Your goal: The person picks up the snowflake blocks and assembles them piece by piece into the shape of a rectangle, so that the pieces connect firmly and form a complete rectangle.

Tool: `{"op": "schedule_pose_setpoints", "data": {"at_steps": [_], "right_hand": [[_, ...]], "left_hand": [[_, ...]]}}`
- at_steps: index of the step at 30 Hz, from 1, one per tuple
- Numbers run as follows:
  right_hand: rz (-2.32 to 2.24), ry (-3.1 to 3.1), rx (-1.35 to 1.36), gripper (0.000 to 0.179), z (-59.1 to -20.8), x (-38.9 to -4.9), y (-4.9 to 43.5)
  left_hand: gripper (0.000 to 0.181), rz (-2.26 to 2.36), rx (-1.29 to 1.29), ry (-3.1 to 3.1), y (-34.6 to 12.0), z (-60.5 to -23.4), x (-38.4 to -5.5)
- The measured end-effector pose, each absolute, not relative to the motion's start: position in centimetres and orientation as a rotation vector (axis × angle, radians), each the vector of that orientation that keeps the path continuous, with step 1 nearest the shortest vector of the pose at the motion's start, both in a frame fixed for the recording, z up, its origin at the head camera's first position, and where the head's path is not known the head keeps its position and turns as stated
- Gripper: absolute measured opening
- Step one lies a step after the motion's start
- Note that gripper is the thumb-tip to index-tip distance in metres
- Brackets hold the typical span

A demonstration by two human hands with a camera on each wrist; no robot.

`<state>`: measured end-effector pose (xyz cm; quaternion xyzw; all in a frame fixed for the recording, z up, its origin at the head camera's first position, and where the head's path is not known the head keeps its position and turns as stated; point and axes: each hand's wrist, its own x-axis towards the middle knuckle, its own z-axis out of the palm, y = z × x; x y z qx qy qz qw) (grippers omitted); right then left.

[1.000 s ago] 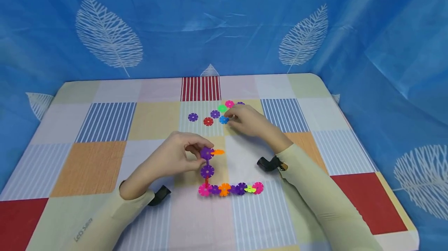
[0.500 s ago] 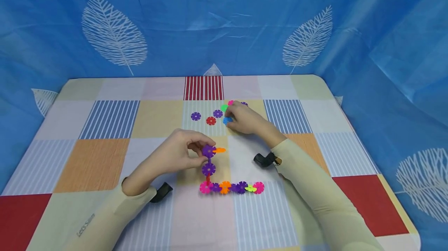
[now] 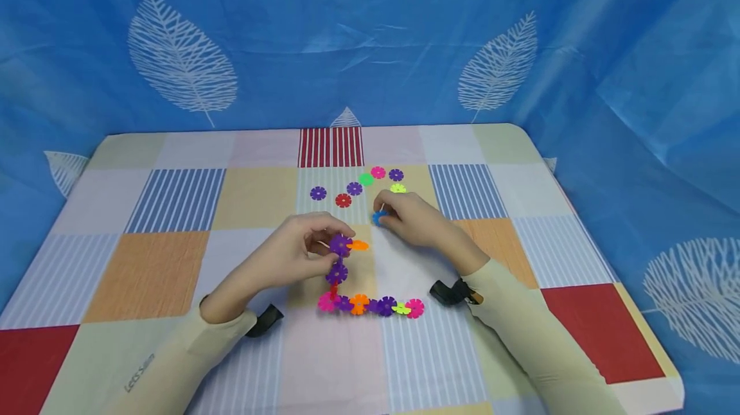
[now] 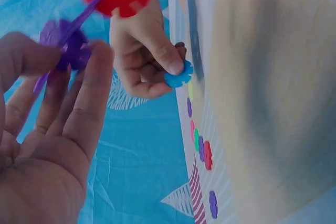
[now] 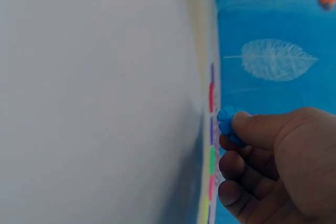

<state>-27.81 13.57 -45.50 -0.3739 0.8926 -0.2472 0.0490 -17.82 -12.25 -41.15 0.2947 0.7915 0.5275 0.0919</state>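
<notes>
Brought nearer the flower-disc chain [image 3: 359, 304], the blue disc [image 3: 377, 218] sat pinched in the right hand [image 3: 412, 220] beyond it, while the left hand [image 3: 296, 248] gripped the chain's far end (uneven pressure could split it).

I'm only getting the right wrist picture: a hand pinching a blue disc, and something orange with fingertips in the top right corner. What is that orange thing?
Observer: An orange disc; in the head view it is joined to a purple disc that the left hand pinches.

Visitor: Oh, nice. Behind the blue disc I see thin coloured edges in a straight line. Are those really in a neat row?

Observer: No. From the head view, those are loose discs scattered unevenly over the table.
</notes>
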Motion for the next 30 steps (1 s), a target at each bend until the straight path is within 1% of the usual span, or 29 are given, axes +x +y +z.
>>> {"op": "schedule_pose_setpoints", "data": {"at_steps": [4, 13, 18, 21, 30], "right_hand": [[-0.849, 2.711, -1.156, 0.012, -45.2, -26.2, 14.3], [-1.212, 2.569, -1.084, 0.013, -44.5, -23.5, 15.2], [-1.378, 2.469, -1.098, 0.015, -44.4, -22.9, 15.0], [-1.443, 2.419, -1.094, 0.015, -44.3, -22.7, 14.9], [-1.696, 2.1, -0.986, 0.015, -43.5, -21.5, 14.3]], "left_hand": [[0.042, 1.687, 0.846, 2.236, -12.0, -41.4, -17.7], [0.025, 1.809, 0.64, 2.274, -10.6, -41.5, -16.8], [0.025, 1.831, 0.555, 2.343, -9.8, -41.8, -16.4], [0.024, 1.822, 0.558, 2.408, -9.6, -42.0, -16.4], [0.023, 1.732, 0.711, 2.64, -9.3, -42.9, -16.6]]}}
